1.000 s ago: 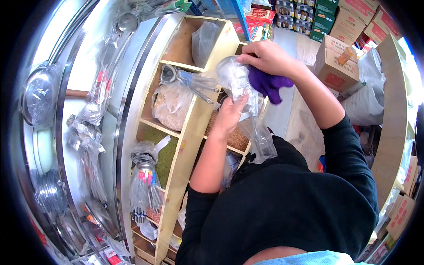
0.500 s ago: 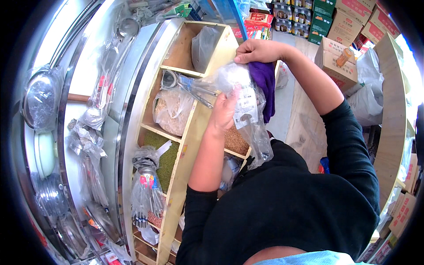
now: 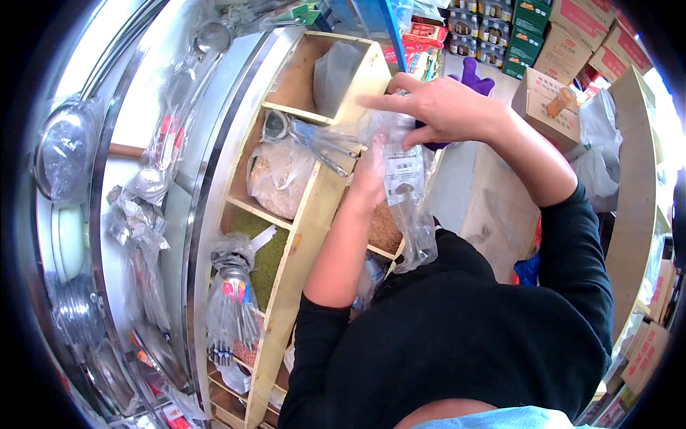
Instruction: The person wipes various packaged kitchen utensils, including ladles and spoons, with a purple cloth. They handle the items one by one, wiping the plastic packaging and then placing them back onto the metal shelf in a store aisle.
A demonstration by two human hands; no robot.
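Just two hands [image 3: 369, 179], one clear bag [image 3: 407, 187]

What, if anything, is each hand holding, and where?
The left hand grips a plastic package by its upper part. Purple cloth shows behind the right hand; whether it's held can't be told.

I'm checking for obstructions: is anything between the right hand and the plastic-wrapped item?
Purple cloth bunches under the right hand, beside the plastic-wrapped item; nothing visible blocks its thumb and index finger.
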